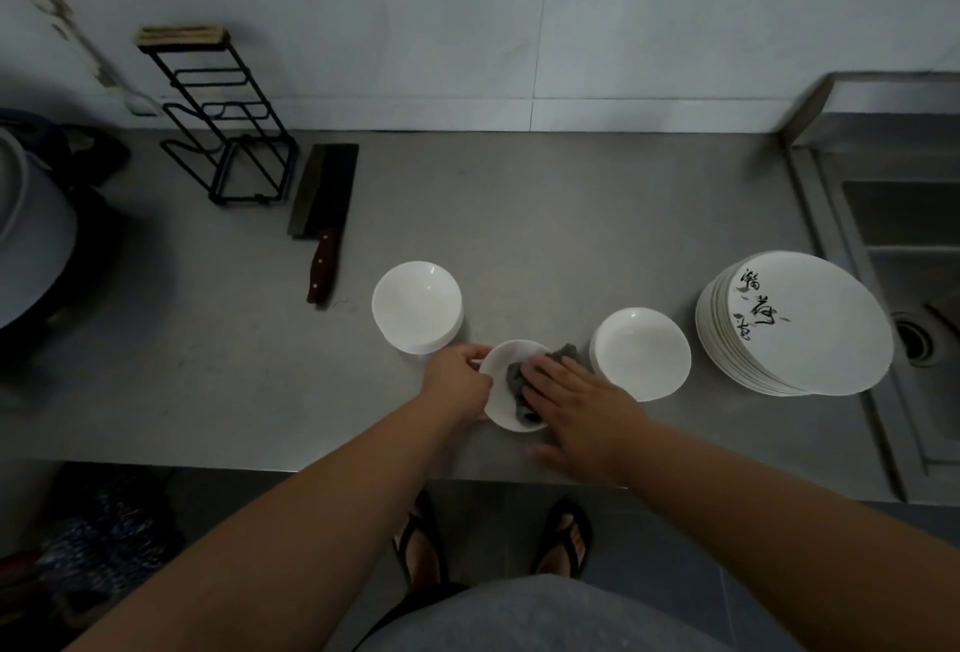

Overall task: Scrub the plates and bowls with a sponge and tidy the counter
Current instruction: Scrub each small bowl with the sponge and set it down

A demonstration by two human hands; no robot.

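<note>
A small white bowl (pixel 500 365) sits near the front edge of the steel counter (pixel 545 214). My left hand (pixel 457 381) grips its left rim. My right hand (pixel 582 407) presses a grey sponge (pixel 519 381) flat into the bowl, fingers spread over it. To the left stands a stack of white bowls (pixel 417 305). Right of the hands is another stack of white bowls (pixel 641 352). Further right lies a tilted stack of large white plates (pixel 800 324) with black calligraphy.
A cleaver (pixel 324 204) with a dark wooden handle lies at the back left, beside a black wire rack (pixel 223 116). A steel sink (pixel 904 256) is at the right. A large pot (pixel 26 235) sits at the far left. My sandalled feet show below the counter edge.
</note>
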